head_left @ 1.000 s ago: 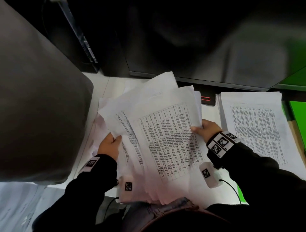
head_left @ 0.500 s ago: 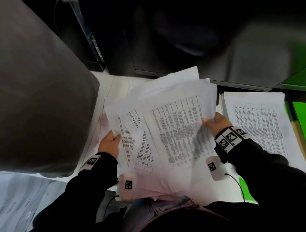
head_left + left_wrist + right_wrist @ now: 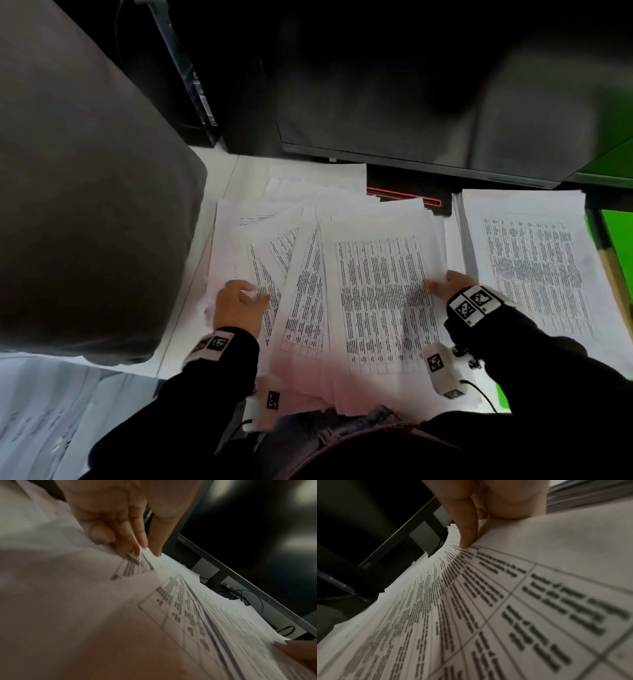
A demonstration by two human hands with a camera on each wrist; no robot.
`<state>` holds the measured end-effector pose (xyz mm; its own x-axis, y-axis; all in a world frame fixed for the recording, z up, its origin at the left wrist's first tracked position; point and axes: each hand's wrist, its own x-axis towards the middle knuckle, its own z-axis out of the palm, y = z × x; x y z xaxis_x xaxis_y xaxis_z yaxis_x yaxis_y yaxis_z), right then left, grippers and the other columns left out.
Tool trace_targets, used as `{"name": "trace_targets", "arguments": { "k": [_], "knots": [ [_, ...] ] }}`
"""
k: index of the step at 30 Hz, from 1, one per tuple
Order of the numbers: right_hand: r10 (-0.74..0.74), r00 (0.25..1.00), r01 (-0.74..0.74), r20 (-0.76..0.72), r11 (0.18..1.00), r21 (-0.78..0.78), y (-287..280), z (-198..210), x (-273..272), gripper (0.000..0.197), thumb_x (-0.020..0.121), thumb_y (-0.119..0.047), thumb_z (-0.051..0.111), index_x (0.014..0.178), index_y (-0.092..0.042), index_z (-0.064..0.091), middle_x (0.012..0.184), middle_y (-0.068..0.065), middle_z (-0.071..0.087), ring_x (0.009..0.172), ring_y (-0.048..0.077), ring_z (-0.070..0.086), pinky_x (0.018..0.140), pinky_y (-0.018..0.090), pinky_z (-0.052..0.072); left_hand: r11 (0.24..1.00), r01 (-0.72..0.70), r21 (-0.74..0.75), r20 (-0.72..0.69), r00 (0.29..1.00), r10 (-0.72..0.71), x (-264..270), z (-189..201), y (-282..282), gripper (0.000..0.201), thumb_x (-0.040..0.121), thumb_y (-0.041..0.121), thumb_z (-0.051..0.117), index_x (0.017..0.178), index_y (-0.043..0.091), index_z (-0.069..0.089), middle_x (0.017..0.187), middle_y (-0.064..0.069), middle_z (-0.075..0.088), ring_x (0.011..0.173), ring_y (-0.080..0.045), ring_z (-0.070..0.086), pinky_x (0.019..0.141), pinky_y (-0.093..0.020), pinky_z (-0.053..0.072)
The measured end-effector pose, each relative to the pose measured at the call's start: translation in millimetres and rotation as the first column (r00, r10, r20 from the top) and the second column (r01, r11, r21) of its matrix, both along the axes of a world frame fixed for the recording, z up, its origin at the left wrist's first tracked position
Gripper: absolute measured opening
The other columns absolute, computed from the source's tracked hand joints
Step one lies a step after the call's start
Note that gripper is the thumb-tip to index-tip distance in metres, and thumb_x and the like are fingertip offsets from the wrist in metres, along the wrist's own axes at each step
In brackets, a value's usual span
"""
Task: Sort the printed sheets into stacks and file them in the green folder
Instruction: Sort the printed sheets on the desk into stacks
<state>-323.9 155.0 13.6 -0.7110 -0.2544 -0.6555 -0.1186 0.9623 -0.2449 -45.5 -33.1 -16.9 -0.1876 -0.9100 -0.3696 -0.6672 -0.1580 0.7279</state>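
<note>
Right hand (image 3: 448,286) pinching the right edge of the top printed sheet (image 3: 380,301), thumb over it and fingers (image 3: 467,534) curling beneath, in the right wrist view several edges lying under that finger; left hand (image 3: 238,308) holding the fanned sheets (image 3: 294,291) at their left side, thumb and fingers (image 3: 135,534) nipping a thin edge

- Near: the fan is overhanging the near edge of the white desk (image 3: 219,171) toward the lap. Judging that the loose lower corners are hanging unsupported; if either pinch is loosening, sheets are sliding off the front
- Middle: sheets are lying splayed at different angles, overlapping. Risk: right hand is lifting two sheets as one, since the edges sit close together, and a page is landing in the wrong stack
- Beside, right: sorted stack (image 3: 534,267) resting flat, near the fan but apart. A sheet swung across could be catching its top page and skewing it
- Far right: green folder (image 3: 616,240) showing only as a strip at the frame edge; cannot tell whether it lies open. Filing not yet begun
</note>
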Motion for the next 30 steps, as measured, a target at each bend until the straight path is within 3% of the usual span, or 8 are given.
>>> {"name": "trace_targets", "arguments": {
  "k": [2,7,13,15,18,22,26,30],
  "knots": [
    [-0.012,1.000,0.012,0.002,1.000,0.009,-0.5,-3.6,1.8,0.050,0.089,-0.035,0.057,0.124,0.000,0.050,0.125,0.019,0.057,0.113,0.032,0.054,0.089,0.032,0.040,0.993,0.104,0.057,0.017,0.994,-0.105,-4.9,-2.1,6.9,0.025,0.080,0.023,0.069,0.100,0.020,0.055,0.084,0.001,0.058,0.081,-0.021,0.058,0.072,-0.024,0.039],
    [0.017,1.000,-0.017,-0.017,1.000,0.016,-2.4,-7.9,5.5,0.049,0.089,-0.037,0.056,0.120,0.000,0.052,0.121,0.019,0.058,0.111,0.033,0.055,0.089,0.033,0.041,0.963,0.082,0.258,-0.052,0.996,-0.071,-25.3,-4.7,13.9,0.045,0.080,0.037,0.069,0.116,0.021,0.049,0.102,0.001,0.054,0.093,-0.019,0.053,0.087,-0.026,0.039],
    [0.038,0.999,-0.037,0.013,0.999,-0.013,3.7,-11.7,3.9,0.046,0.089,-0.039,0.054,0.113,0.000,0.052,0.112,0.019,0.059,0.092,0.028,0.054,0.082,0.032,0.040,0.961,0.216,0.171,-0.009,0.976,-0.218,-39.4,-9.0,16.9,0.040,0.083,0.029,0.066,0.067,0.014,0.032,0.066,0.000,0.028,0.059,-0.016,0.028,0.055,-0.028,0.022],
    [0.016,1.000,-0.016,0.007,0.999,-0.030,7.0,-9.6,2.3,0.048,0.089,-0.040,0.053,0.113,0.001,0.052,0.108,0.017,0.059,0.087,0.024,0.049,0.078,0.029,0.037,0.971,0.199,0.129,0.004,0.979,-0.202,-36.6,-7.7,11.5,0.033,0.085,0.026,0.063,0.068,0.010,0.040,0.066,-0.002,0.037,0.059,-0.016,0.034,0.055,-0.028,0.026],
    [-0.008,1.000,0.009,0.030,1.000,-0.026,11.3,-7.4,0.5,0.051,0.091,-0.041,0.050,0.119,0.002,0.050,0.111,0.016,0.057,0.093,0.026,0.050,0.078,0.027,0.034,0.983,0.155,0.099,-0.018,0.988,-0.154,-26.3,-5.1,1.8,0.023,0.087,0.028,0.061,0.090,0.006,0.054,0.083,-0.003,0.056,0.077,-0.018,0.052,0.066,-0.027,0.037],
    [0.003,0.998,0.001,0.060,0.997,-0.073,11.4,-6.3,5.0,0.047,0.090,-0.049,0.047,0.106,-0.005,0.054,0.108,0.014,0.061,0.090,0.025,0.053,0.081,0.031,0.042,0.992,0.110,0.063,-0.212,0.973,-0.094,-15.0,0.0,0.3,0.013,0.084,0.021,0.067,0.093,0.016,0.059,0.086,0.007,0.064,0.090,-0.017,0.060,0.082,-0.026,0.043],
    [-0.083,0.971,0.163,0.222,0.915,-0.370,4.2,-4.9,23.0,0.018,0.090,-0.035,0.055,0.085,-0.017,0.055,0.084,-0.002,0.063,0.076,0.014,0.056,0.067,0.021,0.040,0.982,0.132,0.137,-0.362,0.929,-0.075,-13.0,0.7,7.4,0.022,0.069,0.025,0.075,0.088,0.029,0.065,0.083,0.014,0.071,0.098,-0.020,0.066,0.089,-0.031,0.047],
    [-0.073,0.964,0.196,0.257,0.845,-0.497,-4.6,-0.7,33.4,0.016,0.088,-0.032,0.059,0.076,-0.021,0.061,0.071,-0.006,0.065,0.064,0.007,0.061,0.054,0.012,0.042,0.960,0.186,0.209,-0.432,0.898,-0.080,-15.6,7.6,19.4,0.034,0.062,0.022,0.070,0.092,0.037,0.067,0.086,0.010,0.074,0.097,-0.020,0.067,0.097,-0.044,0.047]
  ]
}}
